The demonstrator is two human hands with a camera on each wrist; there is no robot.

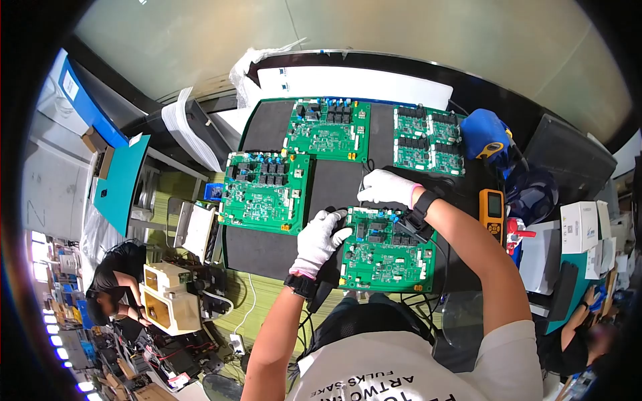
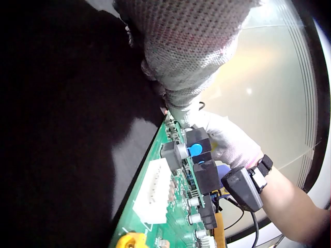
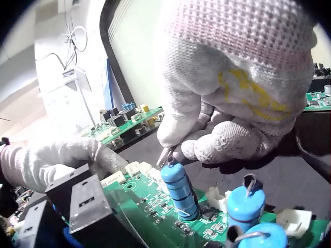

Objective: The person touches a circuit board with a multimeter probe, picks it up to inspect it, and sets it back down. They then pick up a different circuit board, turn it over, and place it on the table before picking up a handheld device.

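A green circuit board [image 1: 384, 264] lies on the dark mat in front of me. My gloved left hand [image 1: 318, 244] grips its upper left edge, thumb over the board side, as the left wrist view also shows. My gloved right hand [image 1: 389, 189] is just beyond the far edge. In the right wrist view, its thumb and fingers pinch a slim metal-tipped tool [image 3: 164, 156], mostly hidden in the glove. That tip is close to a blue cylindrical component [image 3: 179, 190] standing near white connectors. Black box-shaped components [image 3: 93, 214] rise nearby on the same board.
More green boards lie on the mat: one at left [image 1: 264, 194], one at the back [image 1: 328, 130] and a panel of smaller ones [image 1: 428, 140]. A yellow handheld meter [image 1: 491, 212] and a blue device [image 1: 487, 132] stand at right. Cables run near the right hand.
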